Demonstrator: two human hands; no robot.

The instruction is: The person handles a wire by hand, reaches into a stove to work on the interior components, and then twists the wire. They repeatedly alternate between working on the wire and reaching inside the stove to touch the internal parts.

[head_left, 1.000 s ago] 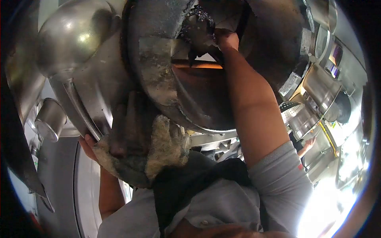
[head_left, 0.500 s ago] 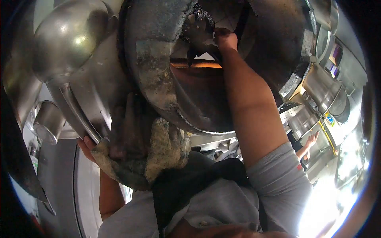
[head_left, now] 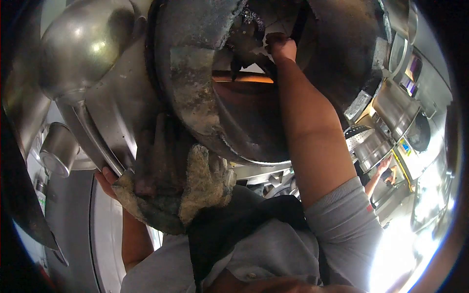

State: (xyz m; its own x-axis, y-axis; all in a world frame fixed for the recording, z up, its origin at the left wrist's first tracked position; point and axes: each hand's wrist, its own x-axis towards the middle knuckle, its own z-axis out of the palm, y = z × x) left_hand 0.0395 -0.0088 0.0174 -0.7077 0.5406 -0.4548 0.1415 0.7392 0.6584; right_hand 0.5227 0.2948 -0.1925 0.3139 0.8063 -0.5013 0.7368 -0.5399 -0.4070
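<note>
Reaching into the opening of a large blackened vessel [head_left: 195, 97] with the right hand [head_left: 282, 48], fingers curled nearly closed; cannot tell what, if anything, is gripped in there. Just left of those fingers in view, showing dark ragged material [head_left: 244, 44]; below them, an orange strip [head_left: 243, 77]. Curling the left hand [head_left: 108, 183] partly closed at the lower end of a long metal handle [head_left: 93, 129] — grip partly hidden by a stained cloth [head_left: 202, 180], just beside those fingers. Above the left fingers, running up from the handle to a big rounded metal bowl [head_left: 88, 46]; up and left of them, near a metal cup [head_left: 59, 149]. Well right of the right fingers — seeing metal pots [head_left: 395, 110], a perforated scoop [head_left: 359, 136] and, lower down, another person's hand [head_left: 384, 166].
</note>
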